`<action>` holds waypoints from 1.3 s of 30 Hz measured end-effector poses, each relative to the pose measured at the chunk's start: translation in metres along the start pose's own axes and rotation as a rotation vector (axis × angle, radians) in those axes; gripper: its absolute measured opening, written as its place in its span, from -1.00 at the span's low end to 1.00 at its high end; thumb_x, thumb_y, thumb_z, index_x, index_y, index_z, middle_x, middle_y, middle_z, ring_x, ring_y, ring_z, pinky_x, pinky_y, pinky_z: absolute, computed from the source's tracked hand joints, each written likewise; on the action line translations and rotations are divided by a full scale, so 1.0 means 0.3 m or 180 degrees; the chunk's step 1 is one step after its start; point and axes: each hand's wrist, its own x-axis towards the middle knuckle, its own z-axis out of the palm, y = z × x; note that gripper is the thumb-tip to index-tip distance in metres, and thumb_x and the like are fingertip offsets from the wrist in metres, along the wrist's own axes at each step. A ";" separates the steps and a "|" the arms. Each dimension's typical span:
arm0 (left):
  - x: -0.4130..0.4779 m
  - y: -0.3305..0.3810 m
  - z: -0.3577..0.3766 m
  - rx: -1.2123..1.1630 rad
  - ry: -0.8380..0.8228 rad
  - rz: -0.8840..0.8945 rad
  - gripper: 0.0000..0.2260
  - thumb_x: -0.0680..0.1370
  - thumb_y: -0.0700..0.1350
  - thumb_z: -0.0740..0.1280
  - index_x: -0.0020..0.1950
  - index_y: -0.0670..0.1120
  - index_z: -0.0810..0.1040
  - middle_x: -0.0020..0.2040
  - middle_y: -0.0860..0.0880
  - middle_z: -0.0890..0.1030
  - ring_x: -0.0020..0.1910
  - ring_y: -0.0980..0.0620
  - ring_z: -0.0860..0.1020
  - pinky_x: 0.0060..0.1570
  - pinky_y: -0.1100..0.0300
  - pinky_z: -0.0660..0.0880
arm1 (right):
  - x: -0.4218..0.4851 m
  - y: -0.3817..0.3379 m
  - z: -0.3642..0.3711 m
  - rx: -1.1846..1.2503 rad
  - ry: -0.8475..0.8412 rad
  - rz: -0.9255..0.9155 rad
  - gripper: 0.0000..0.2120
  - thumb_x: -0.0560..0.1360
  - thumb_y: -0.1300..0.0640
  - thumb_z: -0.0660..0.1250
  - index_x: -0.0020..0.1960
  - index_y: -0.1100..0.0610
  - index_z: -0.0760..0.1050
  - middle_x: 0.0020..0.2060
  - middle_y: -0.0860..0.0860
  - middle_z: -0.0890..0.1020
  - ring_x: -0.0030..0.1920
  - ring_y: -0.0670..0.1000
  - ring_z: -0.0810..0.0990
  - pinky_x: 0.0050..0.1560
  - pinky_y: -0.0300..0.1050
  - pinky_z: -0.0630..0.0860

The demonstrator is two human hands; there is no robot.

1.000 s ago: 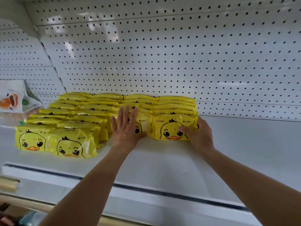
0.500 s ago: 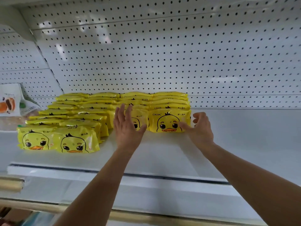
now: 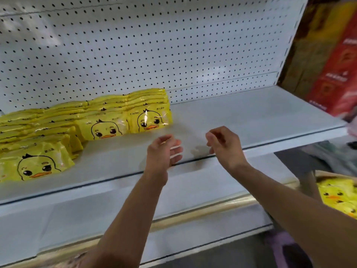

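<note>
Head view: left hand (image 3: 164, 151) empty, fingers loosely spread; right hand (image 3: 224, 146) empty, fingers loosely curled; front duck pack (image 3: 150, 118) stood on shelf (image 3: 241, 113), up-left of both hands, untouched; long axis laid along shelf edge; left hand judged nearer; spare packs (image 3: 340, 198) seen low right.

The front-left pack (image 3: 36, 165) was cut off by the left edge, and the rows (image 3: 58, 117) behind it showed only their top edges. A box (image 3: 340, 198) of more ran off the right edge (blurred besides). Print on the red carton (image 3: 336, 74) was unreadable.
</note>
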 end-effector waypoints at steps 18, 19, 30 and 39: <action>-0.352 -0.585 0.953 0.0982 -0.1648 -0.0937 -0.88 0.60 -0.12 0.31 0.10 -0.11 0.57 -0.12 -0.06 0.70 -0.22 0.00 0.65 -0.19 0.14 0.59 | -0.353 0.527 -1.093 -0.0359 0.0951 0.1326 -0.83 0.56 0.27 0.28 -0.21 0.22 0.52 -0.42 0.12 0.57 -0.53 -0.07 0.46 -0.50 -0.28 0.37; -0.370 -0.629 1.023 0.0998 -0.1701 -0.1018 -0.89 0.61 -0.12 0.31 0.09 -0.10 0.56 -0.13 -0.06 0.70 -0.22 0.00 0.64 -0.21 0.15 0.58 | -0.366 0.564 -1.175 -0.0387 0.0976 0.1410 -0.83 0.56 0.27 0.28 -0.20 0.23 0.52 -0.40 0.13 0.58 -0.53 -0.07 0.47 -0.53 -0.30 0.35; -0.294 -1.170 1.657 0.1771 -0.1857 -0.1440 -0.81 0.62 -0.15 0.31 0.22 -0.13 0.53 0.07 -0.10 0.65 -0.07 0.00 0.63 0.00 0.03 0.59 | -0.323 1.103 -1.883 -0.1292 0.0881 0.2266 -0.96 0.46 0.21 0.42 -0.13 0.09 0.60 -0.21 0.00 0.64 -0.19 0.02 0.59 -0.14 -0.07 0.53; -0.019 -1.464 1.930 0.3771 -0.1821 0.0006 -0.42 0.58 -0.11 0.36 0.55 -0.16 0.23 0.49 -0.13 0.33 0.46 -0.10 0.28 0.32 0.20 0.17 | -0.048 1.399 -2.069 -0.2691 -0.0005 0.2170 -0.43 0.47 0.39 0.20 0.43 0.05 0.31 0.41 0.04 0.34 0.36 0.10 0.36 0.23 0.12 0.46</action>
